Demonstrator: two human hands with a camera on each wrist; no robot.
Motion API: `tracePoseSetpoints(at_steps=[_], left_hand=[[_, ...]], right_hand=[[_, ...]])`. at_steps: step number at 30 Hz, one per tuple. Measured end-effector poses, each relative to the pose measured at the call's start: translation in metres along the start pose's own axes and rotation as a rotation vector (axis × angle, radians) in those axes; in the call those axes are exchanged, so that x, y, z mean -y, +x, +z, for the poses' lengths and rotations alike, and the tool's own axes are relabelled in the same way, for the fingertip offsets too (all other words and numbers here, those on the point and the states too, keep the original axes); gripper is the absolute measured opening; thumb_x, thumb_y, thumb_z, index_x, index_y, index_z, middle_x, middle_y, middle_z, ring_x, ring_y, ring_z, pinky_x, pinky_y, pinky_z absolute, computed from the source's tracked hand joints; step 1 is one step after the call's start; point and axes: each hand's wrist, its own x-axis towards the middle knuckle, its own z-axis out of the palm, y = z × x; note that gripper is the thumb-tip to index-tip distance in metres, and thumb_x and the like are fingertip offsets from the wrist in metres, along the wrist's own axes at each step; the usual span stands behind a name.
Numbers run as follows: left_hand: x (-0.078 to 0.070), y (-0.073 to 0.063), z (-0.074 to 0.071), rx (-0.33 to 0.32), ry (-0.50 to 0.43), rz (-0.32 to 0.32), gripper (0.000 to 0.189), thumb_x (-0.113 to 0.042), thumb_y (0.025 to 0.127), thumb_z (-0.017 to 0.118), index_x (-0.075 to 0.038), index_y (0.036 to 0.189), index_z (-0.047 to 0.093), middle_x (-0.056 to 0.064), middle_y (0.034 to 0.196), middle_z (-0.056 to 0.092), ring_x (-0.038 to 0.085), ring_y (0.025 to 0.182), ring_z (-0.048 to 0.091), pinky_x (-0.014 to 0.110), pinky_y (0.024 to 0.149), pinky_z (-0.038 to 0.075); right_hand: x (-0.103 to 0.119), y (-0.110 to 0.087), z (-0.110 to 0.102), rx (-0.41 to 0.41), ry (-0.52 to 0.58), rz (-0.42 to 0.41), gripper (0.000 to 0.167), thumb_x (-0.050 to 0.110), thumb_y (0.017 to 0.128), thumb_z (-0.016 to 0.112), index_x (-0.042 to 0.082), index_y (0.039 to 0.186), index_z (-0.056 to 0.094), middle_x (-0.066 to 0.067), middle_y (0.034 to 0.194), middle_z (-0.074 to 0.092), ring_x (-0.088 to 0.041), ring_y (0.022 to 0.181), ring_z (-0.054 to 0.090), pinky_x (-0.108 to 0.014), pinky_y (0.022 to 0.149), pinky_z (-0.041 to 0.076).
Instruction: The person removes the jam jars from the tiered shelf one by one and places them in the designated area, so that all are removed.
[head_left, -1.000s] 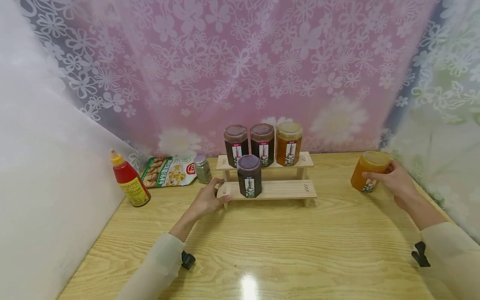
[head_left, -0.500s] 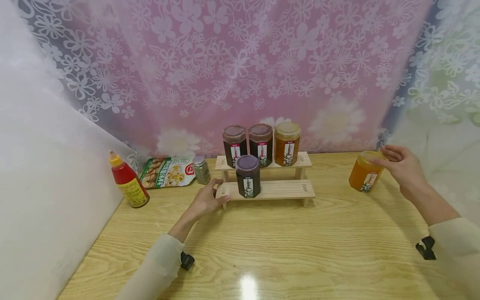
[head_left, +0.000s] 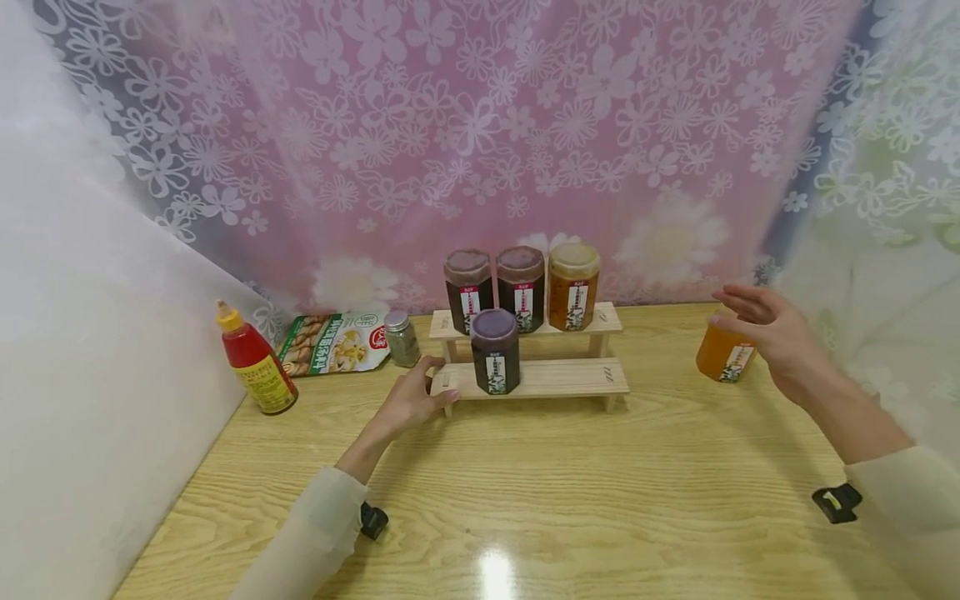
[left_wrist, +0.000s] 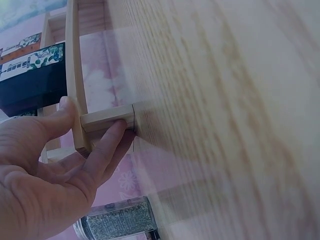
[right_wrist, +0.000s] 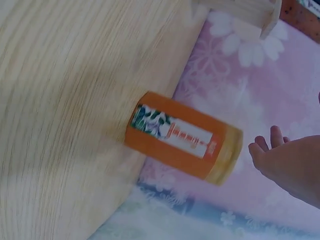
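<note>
At yellow wood-grain table (head_left: 570, 492) before pink floral curtain (head_left: 480, 133), grips two-tier pale-wood stand (head_left: 558, 379) near grey-capped shaker (head_left: 403, 343) with left hand (head_left: 408, 402); holds right hand (head_left: 783, 340) unclenched beside amber faceted jar (head_left: 717, 356).

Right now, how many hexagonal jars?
5: left dark jar, middle dark jar, amber jar on upper shelf; front dark jar on lower shelf; orange jar on table by right hand.
</note>
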Motion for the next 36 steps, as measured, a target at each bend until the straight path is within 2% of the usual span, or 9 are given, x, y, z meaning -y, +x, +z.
tracePoseSetpoints(at_steps=[4, 6, 9, 12, 15, 18, 20, 27, 36], left_hand=[[0.0, 0.0, 0.001, 0.003, -0.004, 0.002, 0.06, -0.023, 0.096, 0.078, -0.007, 0.148, 0.051, 0.022, 0.114, 0.074, 0.027, 0.102, 0.072, 0.042, 0.083, 0.054], [0.0, 0.001, 0.001, 0.0, -0.005, 0.003, 0.061, -0.022, 0.096, 0.078, -0.007, 0.148, 0.051, 0.021, 0.113, 0.075, 0.027, 0.101, 0.072, 0.041, 0.083, 0.054], [-0.001, 0.001, 0.001, -0.002, 0.0, 0.006, 0.061, -0.022, 0.096, 0.078, -0.007, 0.148, 0.05, 0.021, 0.112, 0.075, 0.026, 0.099, 0.072, 0.04, 0.082, 0.054], [-0.002, 0.001, 0.0, 0.003, 0.007, 0.007, 0.061, -0.022, 0.096, 0.078, -0.007, 0.148, 0.05, 0.02, 0.112, 0.075, 0.026, 0.1, 0.072, 0.04, 0.082, 0.054], [-0.003, 0.0, 0.0, 0.007, 0.008, 0.005, 0.061, -0.022, 0.096, 0.077, -0.007, 0.149, 0.05, 0.021, 0.114, 0.074, 0.027, 0.103, 0.072, 0.041, 0.083, 0.054], [-0.003, -0.001, 0.0, 0.007, 0.004, 0.0, 0.062, -0.021, 0.096, 0.077, -0.006, 0.149, 0.049, 0.022, 0.115, 0.074, 0.028, 0.104, 0.072, 0.042, 0.084, 0.054], [-0.003, -0.001, 0.0, 0.007, 0.004, -0.002, 0.061, -0.021, 0.096, 0.077, -0.006, 0.149, 0.05, 0.022, 0.115, 0.074, 0.028, 0.104, 0.072, 0.042, 0.084, 0.054], [-0.004, -0.001, 0.001, 0.011, -0.005, -0.007, 0.06, -0.02, 0.096, 0.078, -0.007, 0.148, 0.05, 0.022, 0.114, 0.074, 0.027, 0.101, 0.072, 0.041, 0.082, 0.054], [-0.003, -0.001, 0.0, 0.006, 0.003, 0.004, 0.06, -0.02, 0.096, 0.077, -0.006, 0.147, 0.05, 0.022, 0.11, 0.075, 0.025, 0.097, 0.072, 0.039, 0.081, 0.054]], right_hand=[[0.0, -0.007, 0.018, 0.063, -0.072, -0.017, 0.055, 0.022, 0.106, 0.063, 0.029, 0.155, 0.039, 0.013, 0.15, 0.049, -0.021, 0.153, 0.025, -0.059, 0.124, 0.002], [-0.002, -0.012, 0.03, 0.101, -0.122, -0.02, 0.06, 0.024, 0.106, 0.063, 0.025, 0.159, 0.035, 0.003, 0.159, 0.043, -0.021, 0.151, 0.031, -0.059, 0.123, 0.015], [-0.005, -0.018, 0.051, 0.156, -0.148, -0.032, 0.062, 0.024, 0.107, 0.063, 0.019, 0.161, 0.033, -0.009, 0.164, 0.037, -0.011, 0.142, 0.042, -0.041, 0.116, 0.035], [-0.008, -0.022, 0.071, 0.196, -0.118, -0.039, 0.061, 0.021, 0.106, 0.064, 0.016, 0.159, 0.035, -0.01, 0.161, 0.041, -0.003, 0.133, 0.046, -0.019, 0.102, 0.043], [-0.01, -0.022, 0.087, 0.227, -0.078, -0.046, 0.062, 0.018, 0.105, 0.065, 0.011, 0.159, 0.036, -0.01, 0.159, 0.043, -0.014, 0.139, 0.045, -0.014, 0.102, 0.041], [-0.011, -0.02, 0.1, 0.246, -0.057, -0.048, 0.064, 0.017, 0.104, 0.066, 0.007, 0.159, 0.035, -0.013, 0.16, 0.043, -0.028, 0.147, 0.038, -0.018, 0.108, 0.039], [-0.011, -0.018, 0.108, 0.256, -0.053, -0.045, 0.064, 0.017, 0.104, 0.066, 0.006, 0.159, 0.034, -0.014, 0.161, 0.041, -0.033, 0.149, 0.035, -0.023, 0.113, 0.037], [-0.01, -0.01, 0.135, 0.303, -0.021, -0.037, 0.068, 0.014, 0.103, 0.067, 0.003, 0.159, 0.032, -0.019, 0.163, 0.037, -0.039, 0.151, 0.031, -0.049, 0.124, 0.021], [-0.008, 0.002, 0.172, 0.316, 0.03, -0.058, 0.068, 0.007, 0.099, 0.069, -0.002, 0.157, 0.034, -0.022, 0.16, 0.041, -0.04, 0.149, 0.036, -0.053, 0.124, 0.02]])
